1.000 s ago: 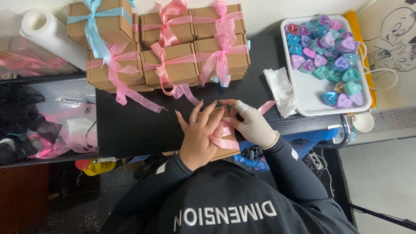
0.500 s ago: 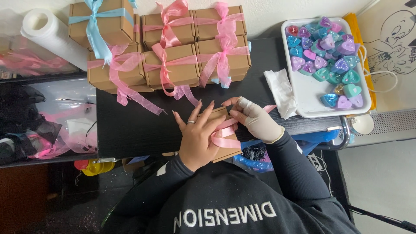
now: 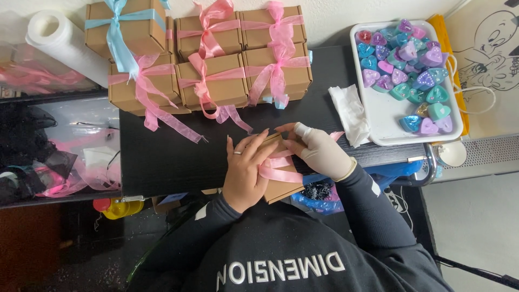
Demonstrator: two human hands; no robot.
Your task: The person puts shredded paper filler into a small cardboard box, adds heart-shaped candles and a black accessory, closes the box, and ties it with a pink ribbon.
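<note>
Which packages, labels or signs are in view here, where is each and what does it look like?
Small kraft box: near table edge, under left hand and gloved right hand, pink ribbon across it.
Stacked kraft boxes: back of table, cube-shaped, pink bows.
Blue-ribboned box: back left, on the stack.
Cartoon drawing: far right, black lines on cream.

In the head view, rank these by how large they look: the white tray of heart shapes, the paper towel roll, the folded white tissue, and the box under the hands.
1. White tray, clearly largest.
2. Paper towel roll.
3. Folded white tissue.
Box: unranked, since the hands cover most of it and it sits nearer the camera; it seems comparable to the roll.
</note>
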